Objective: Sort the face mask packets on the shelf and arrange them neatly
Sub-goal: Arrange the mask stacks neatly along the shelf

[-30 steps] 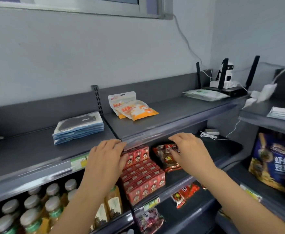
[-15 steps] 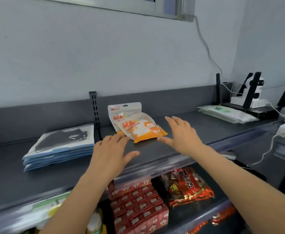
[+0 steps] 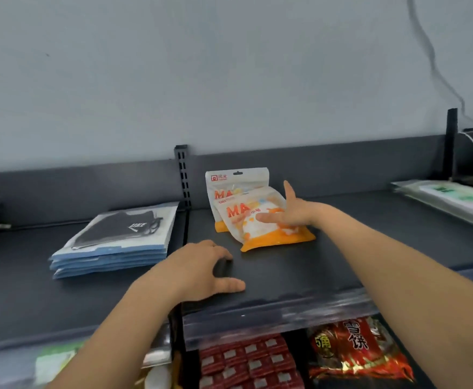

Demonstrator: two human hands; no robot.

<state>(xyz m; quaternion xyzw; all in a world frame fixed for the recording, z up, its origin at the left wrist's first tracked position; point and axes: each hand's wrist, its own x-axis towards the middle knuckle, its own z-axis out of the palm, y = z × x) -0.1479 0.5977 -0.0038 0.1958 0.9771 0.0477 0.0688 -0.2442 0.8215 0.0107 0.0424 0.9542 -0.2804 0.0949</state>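
Note:
Two white-and-orange mask packets lie overlapped on the dark shelf (image 3: 286,270), the top packet (image 3: 260,234) askew over the back one (image 3: 229,183). My right hand (image 3: 288,213) lies on the top packet's right side with straight fingers spread. My left hand (image 3: 201,269) rests on the bare shelf in front of them, fingers loosely bent, holding nothing. A neat stack of blue packets with black masks (image 3: 117,240) sits to the left. A flat pile of clear packets with green print (image 3: 451,200) lies at the far right.
A slotted upright (image 3: 183,175) rises from the shelf's back panel between the blue stack and the orange packets. Below the shelf edge are red cartons (image 3: 246,363) and a red snack bag (image 3: 356,349). Cables hang down the wall at the right.
Both hands rose from the lower shelf to the top one. My right hand reached forward onto the top orange packet; my left hand settled on the shelf surface. The view moved closer.

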